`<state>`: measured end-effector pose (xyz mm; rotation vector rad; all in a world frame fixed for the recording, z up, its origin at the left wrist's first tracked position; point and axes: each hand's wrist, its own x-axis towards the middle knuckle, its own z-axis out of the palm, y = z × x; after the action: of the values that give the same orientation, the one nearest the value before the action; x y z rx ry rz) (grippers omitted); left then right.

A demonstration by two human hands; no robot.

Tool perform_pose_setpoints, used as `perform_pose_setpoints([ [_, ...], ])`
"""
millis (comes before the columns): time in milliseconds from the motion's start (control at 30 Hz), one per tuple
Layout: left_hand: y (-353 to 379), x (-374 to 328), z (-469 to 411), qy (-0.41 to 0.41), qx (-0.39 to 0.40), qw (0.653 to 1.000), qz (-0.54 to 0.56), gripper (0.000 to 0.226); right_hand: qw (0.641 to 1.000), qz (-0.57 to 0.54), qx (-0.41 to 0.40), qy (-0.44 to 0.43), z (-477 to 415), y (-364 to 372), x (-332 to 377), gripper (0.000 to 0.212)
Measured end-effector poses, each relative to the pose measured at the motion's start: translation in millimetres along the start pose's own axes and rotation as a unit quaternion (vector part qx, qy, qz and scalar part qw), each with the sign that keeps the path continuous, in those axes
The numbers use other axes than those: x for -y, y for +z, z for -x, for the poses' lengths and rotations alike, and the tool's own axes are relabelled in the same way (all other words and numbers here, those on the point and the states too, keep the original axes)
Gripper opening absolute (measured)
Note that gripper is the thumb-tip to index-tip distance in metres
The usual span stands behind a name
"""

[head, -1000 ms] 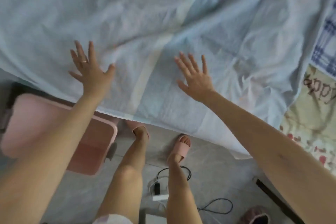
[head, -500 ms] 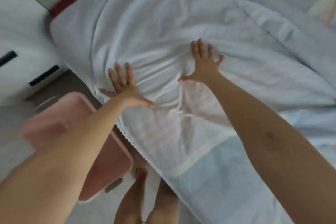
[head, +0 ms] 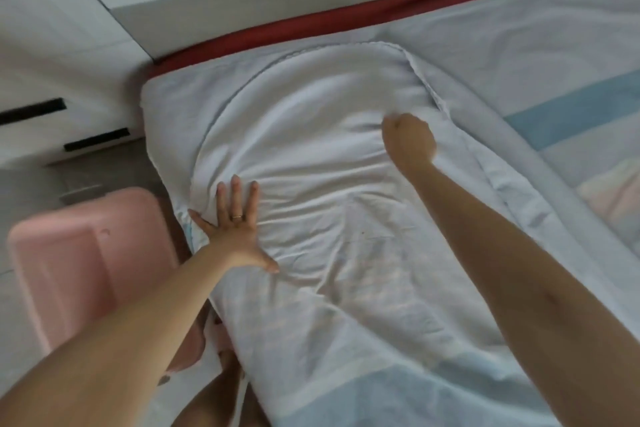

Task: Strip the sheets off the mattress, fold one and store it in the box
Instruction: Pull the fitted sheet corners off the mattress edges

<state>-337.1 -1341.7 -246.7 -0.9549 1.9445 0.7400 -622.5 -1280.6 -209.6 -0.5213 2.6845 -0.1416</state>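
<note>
A pale blue-white sheet [head: 311, 135] lies folded over itself on the mattress, with a scalloped edge curving along its far side. My left hand [head: 235, 229] presses flat on its near left part, fingers spread, a ring on one finger. My right hand [head: 408, 142] reaches further out, its fingers curled down into the cloth near the right fold; whether it pinches the fabric is hidden. A pink plastic box [head: 86, 263] stands on the floor left of the bed, beside my left forearm.
A dark red strip [head: 311, 24] runs along the mattress's far edge against a grey headboard. White drawers with black handles [head: 97, 144] stand at the left. A striped blue and pink cover [head: 588, 135] shows at the right. My legs are below the bed edge.
My view has swung up and left toward the bed's head. Both hands slid further out over the sheet, and my right hand went from spread flat to curled.
</note>
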Motion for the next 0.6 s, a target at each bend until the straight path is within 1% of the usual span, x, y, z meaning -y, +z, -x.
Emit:
perform_pose_setpoints([
  [33,5,1,-1,0.002,-0.014,1.000,0.027,0.139,0.999,-0.042,-0.022,0.025,-13,-8,4,0.038],
  [67,11,3,-2,0.011,-0.047,0.997,0.053,0.124,0.996,-0.060,-0.045,0.038,-25,-13,6,0.040],
  [133,28,7,-3,0.031,-0.177,0.979,0.097,0.101,0.995,-0.047,-0.059,0.059,-46,-23,4,0.052],
  [200,28,8,-10,0.043,-0.313,0.938,0.143,0.079,0.996,0.022,-0.049,0.071,-64,-25,-1,0.060],
  [233,18,7,-18,0.044,-0.372,0.913,0.161,0.066,0.995,0.068,-0.044,0.060,-71,-24,-3,0.062],
  [267,6,7,-27,0.035,-0.419,0.892,0.167,0.055,0.993,0.104,-0.041,0.043,-77,-21,-8,0.061],
  [300,-9,6,-38,0.028,-0.458,0.874,0.163,0.050,0.991,0.126,-0.045,0.029,-83,-18,-11,0.059],
  [333,-29,3,-50,0.028,-0.486,0.860,0.155,0.050,0.989,0.135,-0.052,0.020,-88,-15,-14,0.056],
  [400,-66,-6,-69,0.022,-0.513,0.843,0.158,0.053,0.984,0.163,-0.075,0.004,-96,-12,-20,0.045],
  [467,-92,-14,-85,-0.014,-0.513,0.838,0.186,0.052,0.976,0.196,-0.093,-0.027,-103,-15,-19,0.028],
  [500,-101,-17,-92,-0.031,-0.510,0.837,0.197,0.050,0.972,0.206,-0.104,-0.035,-106,-18,-17,0.023],
  [533,-108,-20,-95,-0.035,-0.510,0.835,0.206,0.045,0.973,0.198,-0.118,-0.033,-109,-22,-16,0.023],
  [600,-116,-18,-101,-0.011,-0.520,0.826,0.217,0.028,0.980,0.127,-0.153,-0.010,-116,-33,-13,0.027],
])
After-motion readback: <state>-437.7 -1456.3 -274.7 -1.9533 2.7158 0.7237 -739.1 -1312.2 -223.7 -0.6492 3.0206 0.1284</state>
